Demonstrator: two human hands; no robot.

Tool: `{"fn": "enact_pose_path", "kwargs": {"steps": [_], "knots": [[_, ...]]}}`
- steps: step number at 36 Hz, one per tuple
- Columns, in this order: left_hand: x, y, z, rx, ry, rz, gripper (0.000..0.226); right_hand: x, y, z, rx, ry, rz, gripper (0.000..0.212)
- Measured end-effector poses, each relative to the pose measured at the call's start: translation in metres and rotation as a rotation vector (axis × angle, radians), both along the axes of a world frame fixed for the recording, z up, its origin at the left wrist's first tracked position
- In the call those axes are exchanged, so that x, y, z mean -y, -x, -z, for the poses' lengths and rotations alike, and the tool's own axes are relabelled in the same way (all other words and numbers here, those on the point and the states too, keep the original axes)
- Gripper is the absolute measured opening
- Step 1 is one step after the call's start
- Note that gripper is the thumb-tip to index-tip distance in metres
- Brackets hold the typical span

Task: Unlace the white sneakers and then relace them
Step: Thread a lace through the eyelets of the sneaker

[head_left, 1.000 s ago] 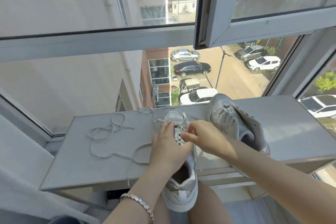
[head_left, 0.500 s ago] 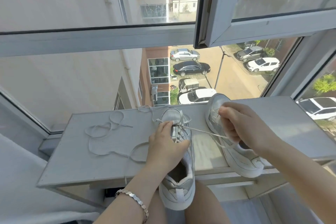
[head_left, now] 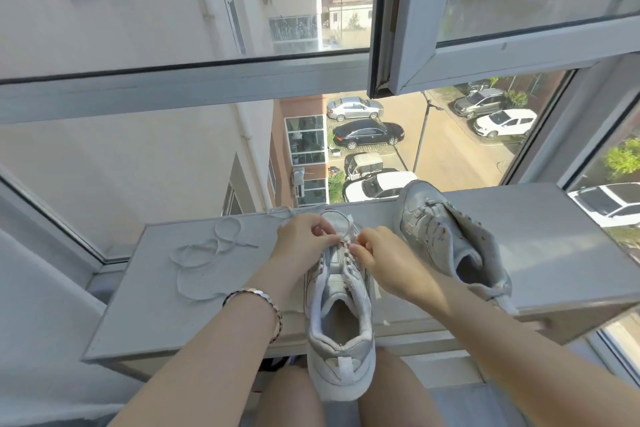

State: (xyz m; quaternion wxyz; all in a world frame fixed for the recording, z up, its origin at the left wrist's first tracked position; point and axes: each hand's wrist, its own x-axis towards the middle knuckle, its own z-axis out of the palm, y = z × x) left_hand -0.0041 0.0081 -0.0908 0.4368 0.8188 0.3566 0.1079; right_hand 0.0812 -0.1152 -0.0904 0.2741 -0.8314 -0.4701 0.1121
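While a loose lace (head_left: 204,253) lies on the table (head_left: 138,305) at left, our left hand (head_left: 304,239) and right hand (head_left: 381,260) each pinch the working lace (head_left: 348,230) at the middle sneaker's (head_left: 341,322) front eyelets; soft, floppy cord, we judge, best gripped near its tip. Second sneaker (head_left: 450,243) lies rightmost.

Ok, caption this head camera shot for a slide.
Left hand and right hand pinch the lace on the near sneaker, second sneaker beside it on the sill.
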Motion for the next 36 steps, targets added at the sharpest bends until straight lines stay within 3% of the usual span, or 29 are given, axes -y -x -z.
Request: {"fn": "enact_pose_path", "kwargs": {"steps": [2, 4, 7, 10, 13, 17, 21, 25, 28, 31, 36], "knots": [[0.0, 0.0, 0.001, 0.014, -0.036, 0.012, 0.015, 0.007, 0.001, 0.005, 0.003, -0.096, -0.04, 0.013], [0.002, 0.0, 0.003, 0.034, -0.069, 0.021, 0.013, 0.015, 0.006, 0.006, -0.068, -0.209, -0.083, 0.018], [0.003, -0.001, 0.009, 0.053, -0.123, 0.01, 0.011, 0.034, 0.013, -0.004, -0.393, -0.39, -0.159, 0.023], [0.003, -0.002, 0.016, 0.06, -0.157, -0.041, 0.028, 0.056, 0.014, -0.017, -0.66, -0.404, -0.211, 0.02], [0.005, -0.002, 0.018, 0.065, -0.165, -0.07, 0.033, 0.067, 0.008, -0.019, -0.629, -0.399, -0.136, 0.026], [0.006, 0.0, 0.019, 0.104, -0.146, -0.106, 0.031, 0.048, -0.008, -0.001, -0.527, -0.106, 0.063, 0.027], [0.006, 0.001, 0.02, 0.141, -0.133, -0.131, 0.031, 0.015, -0.012, -0.005, -0.177, -0.063, 0.07, 0.009], [0.005, 0.002, 0.021, 0.15, -0.111, -0.131, 0.028, -0.018, -0.015, -0.026, -0.046, -0.038, 0.02, 0.033], [0.004, 0.002, 0.022, 0.154, -0.107, -0.129, 0.029, -0.034, -0.021, -0.026, -0.053, 0.2, -0.007, 0.03], [0.003, 0.002, 0.024, 0.158, -0.114, -0.121, 0.028, -0.039, -0.026, -0.023, -0.115, 0.274, -0.032, 0.034], [0.003, 0.002, 0.027, 0.169, -0.125, -0.115, 0.023, -0.032, -0.027, -0.021, -0.317, -0.053, 0.045, 0.029]]}}
